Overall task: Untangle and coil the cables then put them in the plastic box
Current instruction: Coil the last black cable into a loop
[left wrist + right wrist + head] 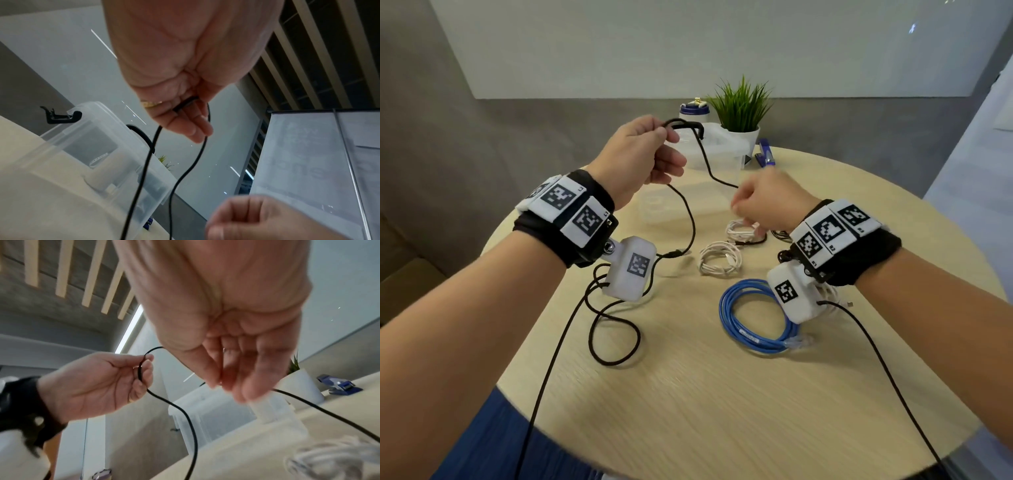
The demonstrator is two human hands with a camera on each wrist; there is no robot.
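A thin black cable [704, 161] hangs between my two raised hands above the round table [688, 394]. My left hand [650, 154] pinches a loop of it between thumb and fingers [191, 128]; one strand drops to a plug [675, 254] by the table. My right hand [763, 202] is curled around the other strand, lower and to the right; its fingers [246, 378] are blurred. The clear plastic box [722, 150] stands open just behind the hands. Two white coils [719, 262] and a blue coil [753, 318] lie on the table.
A clear lid [657, 209] lies in front of the box. A potted plant [739, 109], a blue-capped jar [693, 111] and a blue stapler [765, 154] stand at the far edge. Black leads from the wrist cameras [551, 359] trail over the near table edge.
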